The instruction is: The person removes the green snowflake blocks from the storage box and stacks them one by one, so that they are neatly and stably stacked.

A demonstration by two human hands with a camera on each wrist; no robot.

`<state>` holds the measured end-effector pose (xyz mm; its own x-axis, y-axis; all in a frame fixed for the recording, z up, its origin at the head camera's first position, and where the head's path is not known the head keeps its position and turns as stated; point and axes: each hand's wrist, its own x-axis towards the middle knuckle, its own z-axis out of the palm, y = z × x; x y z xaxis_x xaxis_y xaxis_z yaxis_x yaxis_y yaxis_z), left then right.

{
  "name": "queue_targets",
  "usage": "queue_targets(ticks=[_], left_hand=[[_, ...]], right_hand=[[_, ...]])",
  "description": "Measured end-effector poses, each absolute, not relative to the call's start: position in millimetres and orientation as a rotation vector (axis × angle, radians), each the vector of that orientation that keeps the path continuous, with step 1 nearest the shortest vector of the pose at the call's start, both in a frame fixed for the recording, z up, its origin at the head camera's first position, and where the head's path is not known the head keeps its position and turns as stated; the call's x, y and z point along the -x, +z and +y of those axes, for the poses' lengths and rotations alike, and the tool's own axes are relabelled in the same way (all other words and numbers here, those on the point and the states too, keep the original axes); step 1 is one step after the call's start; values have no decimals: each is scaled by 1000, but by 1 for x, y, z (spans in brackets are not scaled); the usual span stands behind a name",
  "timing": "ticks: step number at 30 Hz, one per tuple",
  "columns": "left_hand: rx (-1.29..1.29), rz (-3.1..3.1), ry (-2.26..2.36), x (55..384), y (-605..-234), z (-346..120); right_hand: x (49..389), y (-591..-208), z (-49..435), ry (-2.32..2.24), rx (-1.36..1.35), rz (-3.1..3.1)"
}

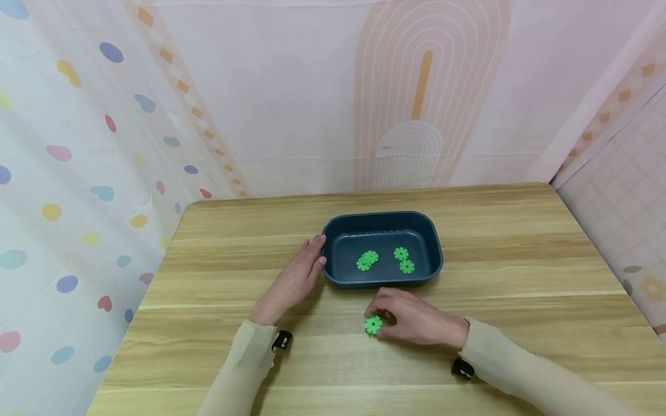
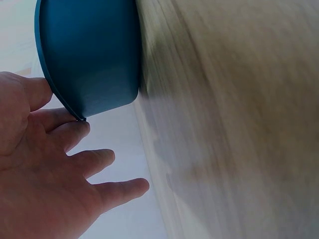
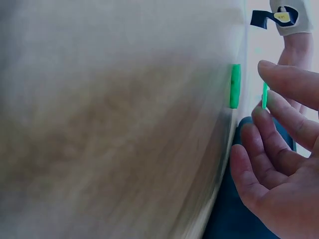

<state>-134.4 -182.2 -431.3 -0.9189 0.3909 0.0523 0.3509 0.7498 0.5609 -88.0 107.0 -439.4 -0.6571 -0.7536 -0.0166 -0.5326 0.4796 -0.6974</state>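
Bright green notched round plastic disc (image 1: 374, 327) is pinched between thumb and finger of the right hand (image 1: 414, 318), above the wood-grain table (image 1: 520, 277); the left hand (image 1: 293, 278), fingers outstretched, touches the dark blue rectangular plastic tray (image 1: 382, 284), which lies beyond the right hand and holds similar green discs (image 1: 403, 268)
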Motion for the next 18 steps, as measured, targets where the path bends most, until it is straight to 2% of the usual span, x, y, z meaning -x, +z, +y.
queue_targets(ticks=[18], left_hand=[[-612, 2880, 910, 135, -432, -182]], right_hand=[[93, -443, 104, -905, 1084, 2394]])
